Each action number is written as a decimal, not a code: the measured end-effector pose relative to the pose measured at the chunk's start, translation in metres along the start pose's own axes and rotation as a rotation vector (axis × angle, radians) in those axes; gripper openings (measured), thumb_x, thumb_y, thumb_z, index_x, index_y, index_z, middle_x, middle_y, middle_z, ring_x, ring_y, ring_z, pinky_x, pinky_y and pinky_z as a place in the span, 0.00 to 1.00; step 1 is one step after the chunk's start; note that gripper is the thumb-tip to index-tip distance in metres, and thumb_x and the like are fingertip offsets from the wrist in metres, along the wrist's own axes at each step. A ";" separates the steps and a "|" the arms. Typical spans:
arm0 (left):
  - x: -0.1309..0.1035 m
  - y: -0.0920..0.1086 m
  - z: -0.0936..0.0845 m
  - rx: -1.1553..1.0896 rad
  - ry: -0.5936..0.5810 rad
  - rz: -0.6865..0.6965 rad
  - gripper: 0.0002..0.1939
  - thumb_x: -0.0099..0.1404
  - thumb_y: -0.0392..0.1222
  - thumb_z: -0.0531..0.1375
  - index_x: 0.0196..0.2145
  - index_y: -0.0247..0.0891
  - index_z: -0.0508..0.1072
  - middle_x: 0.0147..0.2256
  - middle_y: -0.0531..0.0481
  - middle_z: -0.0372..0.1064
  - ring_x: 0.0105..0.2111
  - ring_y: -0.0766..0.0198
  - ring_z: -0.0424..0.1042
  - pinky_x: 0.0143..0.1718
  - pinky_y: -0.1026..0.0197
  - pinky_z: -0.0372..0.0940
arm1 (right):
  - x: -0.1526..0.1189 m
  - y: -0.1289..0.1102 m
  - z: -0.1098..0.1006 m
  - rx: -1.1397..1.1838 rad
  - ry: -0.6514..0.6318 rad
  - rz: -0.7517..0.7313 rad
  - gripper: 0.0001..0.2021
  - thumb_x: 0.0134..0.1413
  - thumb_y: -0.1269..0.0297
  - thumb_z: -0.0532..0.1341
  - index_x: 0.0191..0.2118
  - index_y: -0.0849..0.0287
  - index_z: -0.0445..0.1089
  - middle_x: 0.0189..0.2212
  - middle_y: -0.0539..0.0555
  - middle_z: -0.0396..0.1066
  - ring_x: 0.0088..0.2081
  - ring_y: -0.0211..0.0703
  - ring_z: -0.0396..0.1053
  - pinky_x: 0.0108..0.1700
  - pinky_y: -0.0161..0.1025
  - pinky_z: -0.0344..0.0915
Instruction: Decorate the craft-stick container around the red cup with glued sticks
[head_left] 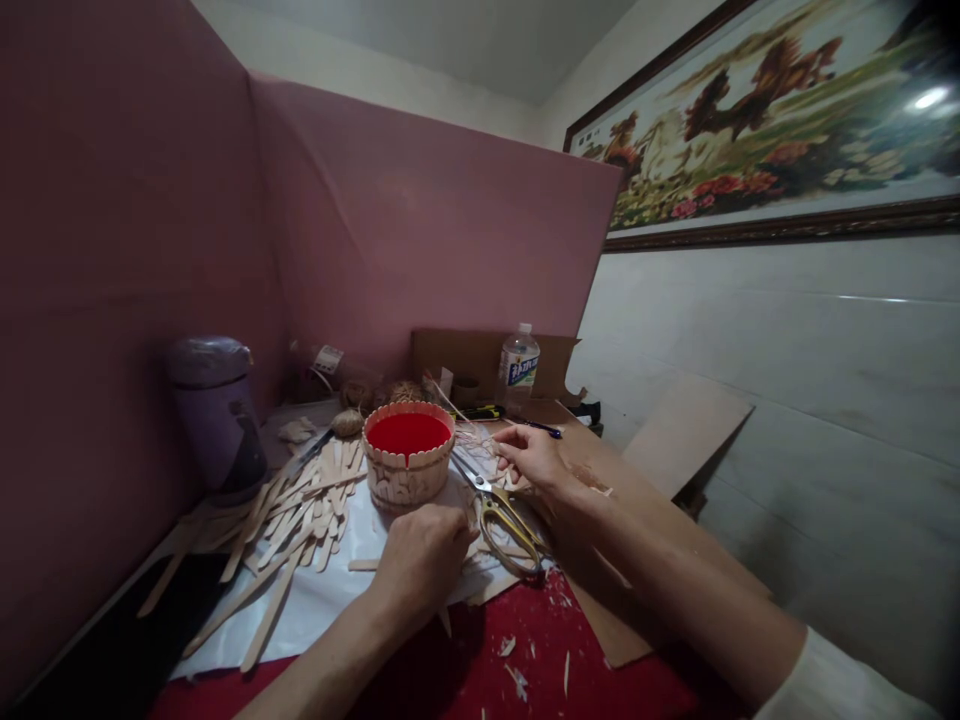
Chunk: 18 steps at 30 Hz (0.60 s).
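A round basket (pixel 409 480) faced with pale wooden sticks, red inside, stands upright on white sheeting. Just in front of its right side is my left hand (pixel 427 555), its fingers curled in; what they hold, if anything, is hidden. My right hand (pixel 529 455) is right of the basket, above the scissors' pivot, with thumb and forefinger pinched together around something too small to name. Between my hands lie gold-handled scissors (pixel 510 530), blades pointing toward the basket. Many flat wooden sticks (pixel 307 510) are heaped left of the basket.
A purple tumbler (pixel 217 420) stands at the left by the pink partition (pixel 420 220). Behind are a clear bottle (pixel 520 370), a yellow-black cutter (pixel 480 412), a ball of twine (pixel 405 391) and a pen (pixel 541 429). Cardboard (pixel 622 500) lies under my right forearm; wood scraps litter the red cloth (pixel 540 660).
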<state>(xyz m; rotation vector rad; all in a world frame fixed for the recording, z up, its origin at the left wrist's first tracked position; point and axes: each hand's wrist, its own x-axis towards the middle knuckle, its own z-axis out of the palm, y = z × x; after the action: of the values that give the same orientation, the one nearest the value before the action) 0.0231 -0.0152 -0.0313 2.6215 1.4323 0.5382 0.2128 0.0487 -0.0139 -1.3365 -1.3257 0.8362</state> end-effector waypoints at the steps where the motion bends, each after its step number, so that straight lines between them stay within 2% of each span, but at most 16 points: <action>1: 0.000 0.000 0.000 0.001 0.000 -0.002 0.13 0.66 0.41 0.52 0.28 0.37 0.74 0.31 0.45 0.75 0.34 0.57 0.74 0.32 0.60 0.59 | -0.001 0.001 0.000 0.014 -0.023 0.016 0.04 0.44 0.72 0.61 0.28 0.60 0.65 0.16 0.45 0.65 0.15 0.32 0.63 0.13 0.27 0.59; 6: 0.001 -0.002 0.001 -0.083 0.020 -0.022 0.13 0.65 0.41 0.53 0.27 0.37 0.73 0.29 0.45 0.75 0.32 0.58 0.73 0.31 0.62 0.58 | -0.009 0.007 0.002 0.079 -0.104 0.040 0.06 0.43 0.68 0.63 0.28 0.59 0.65 0.15 0.43 0.64 0.16 0.32 0.63 0.15 0.27 0.59; 9: 0.003 -0.006 0.005 -0.281 0.071 -0.072 0.10 0.64 0.40 0.53 0.39 0.37 0.73 0.30 0.47 0.75 0.30 0.62 0.72 0.30 0.64 0.59 | -0.013 0.009 0.004 0.098 -0.171 0.030 0.08 0.41 0.66 0.65 0.30 0.59 0.67 0.17 0.44 0.66 0.17 0.32 0.62 0.15 0.28 0.58; 11: 0.006 -0.007 0.008 -0.412 0.125 -0.096 0.16 0.65 0.39 0.52 0.49 0.36 0.68 0.33 0.46 0.75 0.31 0.62 0.72 0.32 0.64 0.60 | -0.015 0.009 0.004 0.097 -0.224 0.023 0.10 0.39 0.66 0.66 0.30 0.60 0.68 0.18 0.44 0.67 0.17 0.32 0.62 0.16 0.28 0.57; 13: 0.009 -0.007 0.012 -0.498 0.164 -0.093 0.19 0.65 0.39 0.51 0.54 0.35 0.64 0.35 0.45 0.75 0.33 0.62 0.72 0.35 0.63 0.62 | -0.016 0.008 0.006 0.096 -0.268 0.018 0.11 0.37 0.66 0.67 0.30 0.60 0.69 0.18 0.44 0.66 0.17 0.31 0.61 0.17 0.28 0.57; 16: 0.014 -0.006 0.016 -0.550 0.189 -0.100 0.17 0.65 0.38 0.51 0.52 0.36 0.66 0.37 0.44 0.75 0.35 0.61 0.72 0.37 0.63 0.62 | -0.020 0.004 0.008 0.093 -0.315 0.019 0.11 0.35 0.66 0.68 0.28 0.60 0.68 0.18 0.43 0.65 0.18 0.31 0.61 0.19 0.28 0.57; 18: 0.016 -0.005 0.018 -0.556 0.192 -0.114 0.13 0.65 0.39 0.52 0.46 0.36 0.70 0.36 0.45 0.75 0.35 0.61 0.72 0.36 0.63 0.62 | -0.024 0.001 0.011 0.081 -0.337 0.025 0.11 0.35 0.66 0.67 0.28 0.60 0.68 0.18 0.43 0.65 0.18 0.31 0.60 0.20 0.29 0.58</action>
<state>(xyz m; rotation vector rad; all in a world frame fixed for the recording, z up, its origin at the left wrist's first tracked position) 0.0332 0.0016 -0.0450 2.0837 1.2375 1.0245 0.1991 0.0277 -0.0216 -1.1849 -1.5172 1.1580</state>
